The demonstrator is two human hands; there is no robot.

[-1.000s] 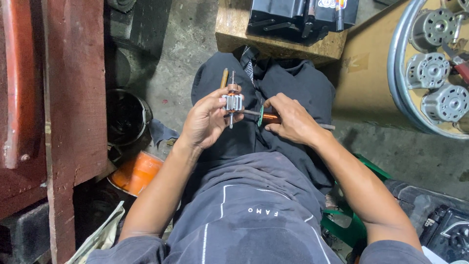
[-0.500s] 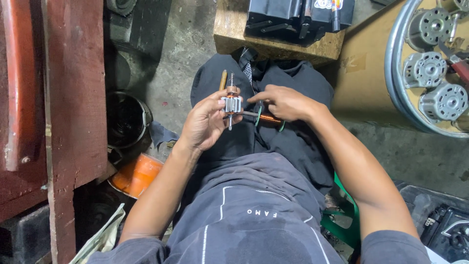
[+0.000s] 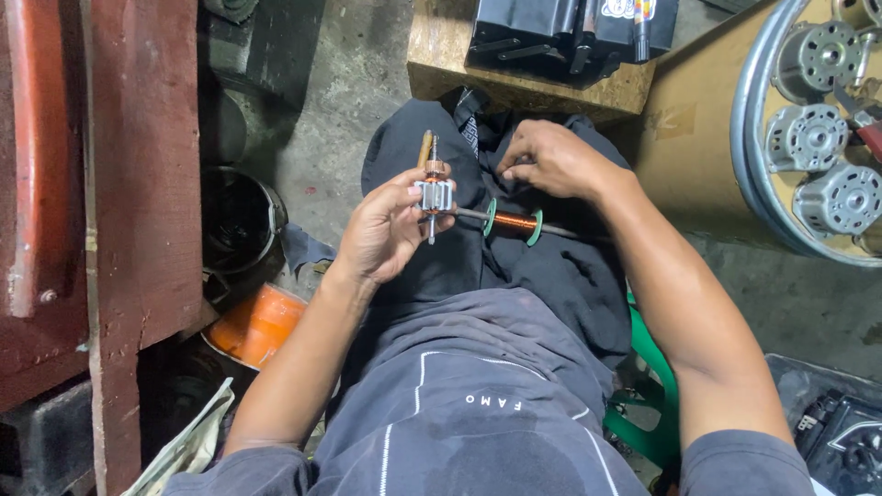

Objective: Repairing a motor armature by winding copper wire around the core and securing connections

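My left hand holds a small motor armature upright by its metal core, its shaft pointing up and down. A spool of copper wire with green end discs lies on my lap just right of it, on a thin rod. My right hand rests on the dark cloth of my trousers above the spool, fingers curled and pinched at the fabric; whether it holds wire is too fine to tell. A thin wooden stick lies behind the armature.
A wooden block with a black case on it stands ahead of my knees. A metal tray with several motor housings sits at the right. Red wooden boards, a dark bucket and an orange object are at the left.
My right hand has lifted off the copper spool and moved up and away to the cloth, leaving the spool uncovered on my lap. The left hand kept the armature in place.
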